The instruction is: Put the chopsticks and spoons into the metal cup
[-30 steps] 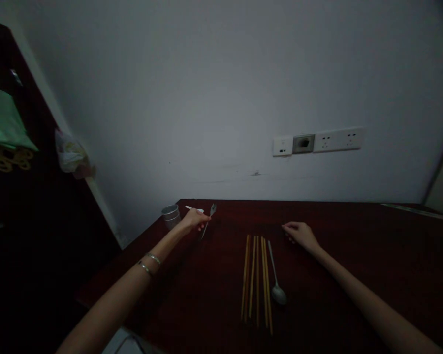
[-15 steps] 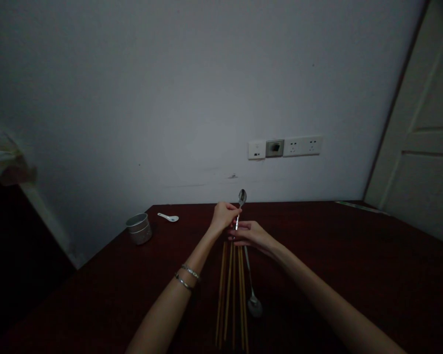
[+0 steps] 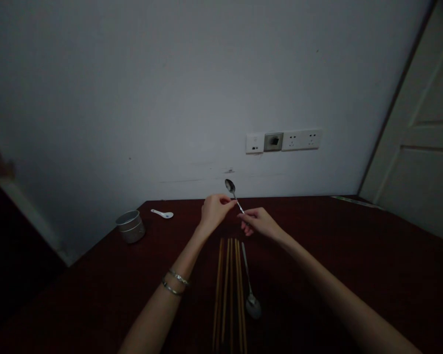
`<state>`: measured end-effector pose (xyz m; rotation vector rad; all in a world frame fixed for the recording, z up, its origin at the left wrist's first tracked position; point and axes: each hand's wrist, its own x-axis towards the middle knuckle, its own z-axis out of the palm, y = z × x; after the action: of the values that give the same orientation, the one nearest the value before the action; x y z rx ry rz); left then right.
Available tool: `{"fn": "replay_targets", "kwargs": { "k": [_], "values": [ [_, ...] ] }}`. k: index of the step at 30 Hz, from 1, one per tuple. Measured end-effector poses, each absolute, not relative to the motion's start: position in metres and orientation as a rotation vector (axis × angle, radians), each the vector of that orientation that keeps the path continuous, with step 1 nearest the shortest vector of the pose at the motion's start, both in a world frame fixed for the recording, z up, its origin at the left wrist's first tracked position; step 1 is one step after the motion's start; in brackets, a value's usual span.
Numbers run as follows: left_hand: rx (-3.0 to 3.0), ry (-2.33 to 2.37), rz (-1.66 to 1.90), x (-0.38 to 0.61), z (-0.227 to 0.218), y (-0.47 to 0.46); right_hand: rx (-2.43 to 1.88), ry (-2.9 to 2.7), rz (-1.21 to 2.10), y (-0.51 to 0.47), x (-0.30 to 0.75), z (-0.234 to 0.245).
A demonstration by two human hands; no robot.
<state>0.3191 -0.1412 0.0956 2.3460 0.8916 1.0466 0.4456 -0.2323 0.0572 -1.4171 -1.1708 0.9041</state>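
A metal spoon point(image 3: 230, 186) is raised above the table, tilted with its bowl up and to the left. My right hand point(image 3: 260, 221) is closed on the lower end of its handle. The fingertips of my left hand point(image 3: 214, 209) pinch at the handle just below the bowl; part of the grip is hidden. Below my hands, several wooden chopsticks point(image 3: 231, 295) lie side by side on the dark red table point(image 3: 317, 255). Just right of them lies a second metal spoon point(image 3: 253, 307), bowl toward me.
On the left of the table stands a grey metal cup point(image 3: 131, 227). Behind it lies a white spoon point(image 3: 163, 214). A flat strip point(image 3: 356, 202) lies along the back right edge. Wall sockets point(image 3: 300, 139) sit above the table, and a door point(image 3: 421, 172) is at right.
The raised spoon has swung from leaning right to leaning left. My right hand has shifted right along with the handle's lower end, and my left hand slightly left. The view has shifted a little.
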Motion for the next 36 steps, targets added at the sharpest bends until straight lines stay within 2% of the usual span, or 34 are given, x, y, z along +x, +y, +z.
{"fn": "replay_targets", "kwargs": {
  "k": [6, 12, 20, 25, 29, 36],
  "values": [
    [2.863, 0.631, 1.126, 0.301, 0.123, -0.164, -1.648, -1.447, 0.675, -0.258, 0.471, 0.095],
    [3.005, 0.343, 0.646, 0.306, 0.114, -0.173, -1.722, -1.692, 0.717, -0.276, 0.471, 0.110],
    [2.649, 0.293, 0.420, 0.313, 0.105, -0.170, -1.722, -1.713, 0.765, -0.280, 0.471, 0.112],
    [2.264, 0.360, 0.441, 0.316, 0.100, -0.162, -1.537, -1.526, 0.828, -0.277, 0.474, 0.114],
    [1.985, 0.442, 0.466, 0.319, 0.097, -0.156, -1.406, -1.292, 0.722, -0.270, 0.479, 0.110],
    [1.818, 0.475, 0.437, 0.324, 0.093, -0.161, -1.323, -1.093, 0.674, -0.261, 0.483, 0.101]
  ]
}}
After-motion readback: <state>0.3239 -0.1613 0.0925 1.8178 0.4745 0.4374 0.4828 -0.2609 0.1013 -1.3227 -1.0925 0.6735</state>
